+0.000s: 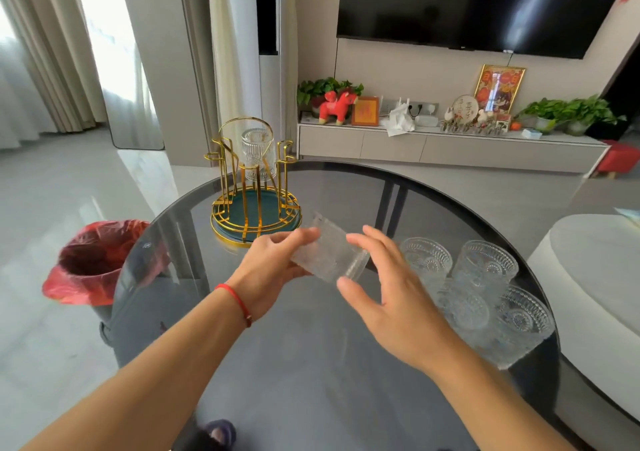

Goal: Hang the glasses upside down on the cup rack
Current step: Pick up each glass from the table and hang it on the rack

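light: bright daylight through the curtained window [114,52] at left | glare: pale sheen on floor [69,187] and glossy worktop [329,364]; streak on the dark TV [485,4] | blur: hands [398,305] and held glass [332,256] smeared | distortion: wide-angle bending at edges
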The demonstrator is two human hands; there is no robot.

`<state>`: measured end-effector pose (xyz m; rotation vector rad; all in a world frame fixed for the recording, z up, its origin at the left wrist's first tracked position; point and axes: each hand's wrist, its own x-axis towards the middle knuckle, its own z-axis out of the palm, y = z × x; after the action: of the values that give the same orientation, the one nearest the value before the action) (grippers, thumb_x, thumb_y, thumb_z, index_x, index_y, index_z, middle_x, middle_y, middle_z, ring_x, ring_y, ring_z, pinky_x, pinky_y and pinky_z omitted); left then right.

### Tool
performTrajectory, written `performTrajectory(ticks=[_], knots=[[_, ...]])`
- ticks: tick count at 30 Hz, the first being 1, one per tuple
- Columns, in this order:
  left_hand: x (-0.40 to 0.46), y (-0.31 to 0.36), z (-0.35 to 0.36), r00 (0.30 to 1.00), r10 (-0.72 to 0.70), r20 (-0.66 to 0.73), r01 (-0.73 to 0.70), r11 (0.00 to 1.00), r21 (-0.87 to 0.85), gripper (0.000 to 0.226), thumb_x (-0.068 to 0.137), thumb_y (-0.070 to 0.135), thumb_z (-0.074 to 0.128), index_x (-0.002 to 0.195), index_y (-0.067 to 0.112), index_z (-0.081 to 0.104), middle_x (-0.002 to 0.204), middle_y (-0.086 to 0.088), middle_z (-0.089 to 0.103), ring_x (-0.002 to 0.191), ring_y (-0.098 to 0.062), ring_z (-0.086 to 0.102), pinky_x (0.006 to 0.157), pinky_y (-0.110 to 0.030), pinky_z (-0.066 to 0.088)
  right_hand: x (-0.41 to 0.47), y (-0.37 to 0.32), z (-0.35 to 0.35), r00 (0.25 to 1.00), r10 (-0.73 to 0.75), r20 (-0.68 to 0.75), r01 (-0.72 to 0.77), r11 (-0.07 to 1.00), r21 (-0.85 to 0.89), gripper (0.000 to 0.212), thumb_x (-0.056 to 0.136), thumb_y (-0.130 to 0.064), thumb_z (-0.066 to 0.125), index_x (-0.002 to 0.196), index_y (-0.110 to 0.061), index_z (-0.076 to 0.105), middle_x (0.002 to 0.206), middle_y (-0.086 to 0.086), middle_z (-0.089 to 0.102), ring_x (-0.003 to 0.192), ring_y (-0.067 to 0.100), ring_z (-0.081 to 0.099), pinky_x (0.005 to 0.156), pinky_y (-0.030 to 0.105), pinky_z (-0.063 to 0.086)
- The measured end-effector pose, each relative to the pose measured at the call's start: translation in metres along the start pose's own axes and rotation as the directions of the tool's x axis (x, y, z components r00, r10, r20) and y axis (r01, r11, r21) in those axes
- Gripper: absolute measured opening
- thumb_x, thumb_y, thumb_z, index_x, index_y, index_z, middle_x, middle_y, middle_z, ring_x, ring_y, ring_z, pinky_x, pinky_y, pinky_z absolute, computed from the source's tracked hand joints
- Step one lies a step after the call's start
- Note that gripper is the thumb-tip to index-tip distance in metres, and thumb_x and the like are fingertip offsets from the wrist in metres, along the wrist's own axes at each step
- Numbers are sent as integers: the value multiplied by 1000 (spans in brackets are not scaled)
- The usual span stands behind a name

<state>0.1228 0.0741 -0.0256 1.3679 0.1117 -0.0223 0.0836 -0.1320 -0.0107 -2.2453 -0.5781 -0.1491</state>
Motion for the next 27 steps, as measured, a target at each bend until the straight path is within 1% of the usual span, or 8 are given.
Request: performTrajectory(ticks=[3, 6, 8, 11, 14, 17, 22, 27], knots=[[1, 2, -7, 1000, 0, -25, -2, 996, -85, 66, 63, 46, 73, 112, 2, 69, 116, -20, 74, 111, -31, 71, 88, -37, 60, 10, -7, 19, 980, 200, -1, -199, 972, 128, 60, 104, -50, 49, 159, -40, 26, 166, -7, 36, 150, 10, 40, 118, 32, 34], [3, 1, -12, 999, 25, 28, -22, 995, -99, 65, 68, 48, 72, 115, 3, 69, 113, -15, 77, 109, -27, 73, 82, -31, 61, 26, -15, 30, 937, 349, 32, -310, 782, 540, 49, 105, -42, 53, 152, -38, 37, 141, 1, 66, 107, 17, 78, 104, 38, 55], [8, -1, -21, 998, 21, 54, -17, 998, -65, 63, 77, 58, 69, 118, 11, 72, 113, -11, 78, 108, -26, 73, 81, -33, 62, 36, -14, 34, 930, 367, 25, -275, 648, 710, 44, 105, -32, 58, 147, -29, 46, 124, 6, 77, 99, 19, 80, 101, 48, 59], [23, -3, -41, 994, 13, -110, 8, 983, 181, 65, 96, 67, 38, 127, 18, 69, 125, -8, 73, 108, -25, 69, 87, -40, 56, 45, -11, 39, 921, 388, -26, -259, 662, 703, 42, 102, -32, 64, 143, -33, 51, 126, 7, 74, 94, 15, 81, 109, 52, 53], [39, -19, -67, 931, 323, -168, -50, 571, 819, 50, 100, 48, 45, 137, 18, 61, 141, -9, 60, 128, -27, 51, 104, -43, 45, 55, -10, 39, 913, 402, -70, -261, 706, 659, 42, 102, -30, 63, 142, -38, 51, 138, 8, 62, 89, 16, 80, 110, 48, 53], [47, -35, -77, 949, 307, -69, -38, 329, 943, 62, 93, 46, 56, 151, 28, 44, 157, -3, 43, 143, -30, 33, 113, -50, 42, 71, -13, 35, 930, 347, -124, -196, 750, 632, 45, 103, -24, 63, 144, -40, 52, 150, 6, 52, 95, 20, 79, 104, 39, 57], [50, -43, -75, 965, 256, -61, 27, 135, 990, 75, 89, 51, 56, 157, 38, 27, 168, 0, 25, 148, -37, 23, 113, -53, 38, 137, -40, 21, 958, 175, -225, 14, 760, 650, 46, 103, -19, 63, 146, -31, 53, 150, 12, 52, 127, 26, 65, 94, 39, 63], [52, -42, -72, 959, 277, -56, 48, 37, 998, 74, 94, 44, 53, 160, 30, 22, 171, -8, 18, 158, -37, -1, 124, -61, 10, 244, -91, 24, 940, 46, -338, 131, 866, 482, 51, 103, -19, 63, 149, -28, 43, 146, -2, 41, 112, 17, 66, 86, 34, 65]])
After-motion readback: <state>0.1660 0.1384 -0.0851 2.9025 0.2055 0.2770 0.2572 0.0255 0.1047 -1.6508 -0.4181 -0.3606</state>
